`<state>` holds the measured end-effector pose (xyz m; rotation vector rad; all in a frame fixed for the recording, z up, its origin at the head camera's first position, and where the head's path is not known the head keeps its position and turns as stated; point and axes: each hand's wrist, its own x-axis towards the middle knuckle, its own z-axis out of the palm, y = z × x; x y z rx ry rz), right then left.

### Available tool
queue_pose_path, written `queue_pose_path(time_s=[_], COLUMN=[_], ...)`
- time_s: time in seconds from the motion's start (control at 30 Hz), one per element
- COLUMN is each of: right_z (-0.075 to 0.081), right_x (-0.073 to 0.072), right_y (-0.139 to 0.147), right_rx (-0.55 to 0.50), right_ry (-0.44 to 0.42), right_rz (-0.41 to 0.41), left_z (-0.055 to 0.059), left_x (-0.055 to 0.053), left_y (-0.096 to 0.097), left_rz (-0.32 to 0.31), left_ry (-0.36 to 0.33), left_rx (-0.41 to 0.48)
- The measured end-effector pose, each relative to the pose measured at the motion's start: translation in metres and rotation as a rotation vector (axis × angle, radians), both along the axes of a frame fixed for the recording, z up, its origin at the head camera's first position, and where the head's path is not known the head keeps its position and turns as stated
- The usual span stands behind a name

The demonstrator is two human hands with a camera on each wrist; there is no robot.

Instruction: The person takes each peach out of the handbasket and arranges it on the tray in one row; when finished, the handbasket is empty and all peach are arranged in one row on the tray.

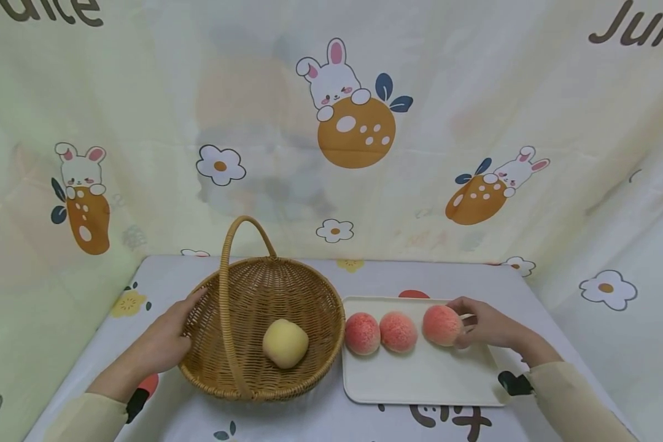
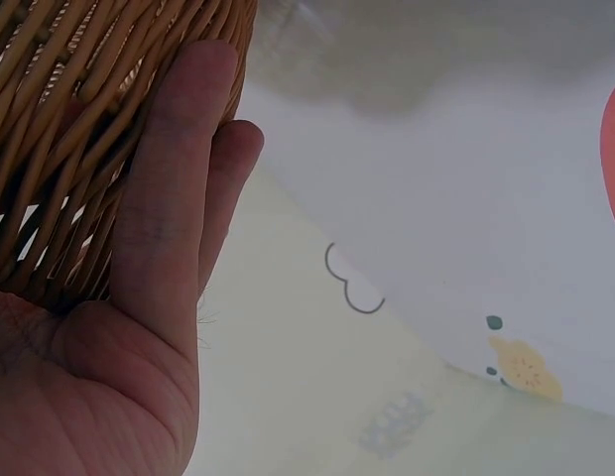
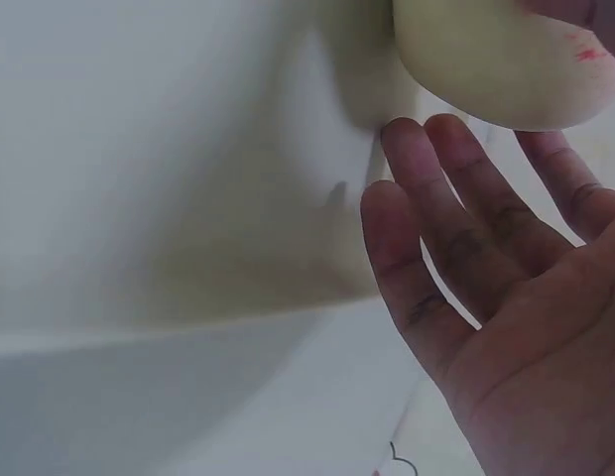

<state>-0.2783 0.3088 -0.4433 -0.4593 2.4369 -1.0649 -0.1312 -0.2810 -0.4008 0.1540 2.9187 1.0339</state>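
A brown wicker basket point(image 1: 315, 288) with a tall arched handle stands left of centre, a pale yellow round fruit point(image 1: 285, 344) inside it. My left hand point(image 1: 168, 334) touches the basket's left side; in the left wrist view its straight fingers point(image 2: 164, 188) lie along the woven outer wall. On the white tray point(image 1: 420, 380), my right hand point(image 1: 488, 325) pinches the rightmost pink peach point(image 1: 442, 325) between thumb and index finger. The right wrist view shows that peach's pale underside point(image 3: 496, 69), the other fingers spread loosely below it. Two more peaches, one point(image 1: 362, 334) beside another point(image 1: 399, 332), lie on the tray's left part.
The tray's left edge meets the basket's right side. A patterned white cloth point(image 1: 199, 423) covers the table. Behind and at both sides hangs a cream curtain point(image 1: 265, 123) printed with rabbits, oranges and flowers.
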Motion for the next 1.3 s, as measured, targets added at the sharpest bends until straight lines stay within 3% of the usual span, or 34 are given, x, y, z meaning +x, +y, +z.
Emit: queue_pose_path(time_s=[0.3, 0.53, 0.77, 1.0, 1.13, 1.3], right_z=[-0.004, 0.000, 0.001, 0.005, 0.017, 0.053], right_x=[0.000, 0.000, -0.001, 0.003, 0.002, -0.012], right_y=[0.002, 0.000, -0.007, -0.020, -0.025, -0.047], right_rx=[0.134, 0.102, 0.083, 0.066, 0.105, 0.063], right_ry=[-0.004, 0.053, 0.120, 0.069, 0.059, 0.133], right_rz=[-0.050, 0.073, 0.136, 0.147, 0.144, 0.156], left_z=[0.000, 0.000, 0.000, 0.000, 0.000, 0.000], left_x=[-0.001, -0.001, 0.000, 0.000, 0.000, -0.002], left_y=[0.000, 0.000, 0.001, 0.002, 0.003, 0.002], left_rz=[0.003, 0.000, 0.004, 0.003, -0.001, -0.004], left_ry=[-0.017, -0.012, -0.016, 0.007, 0.010, 0.002], left_rx=[-0.021, -0.020, -0.022, -0.021, -0.015, -0.023])
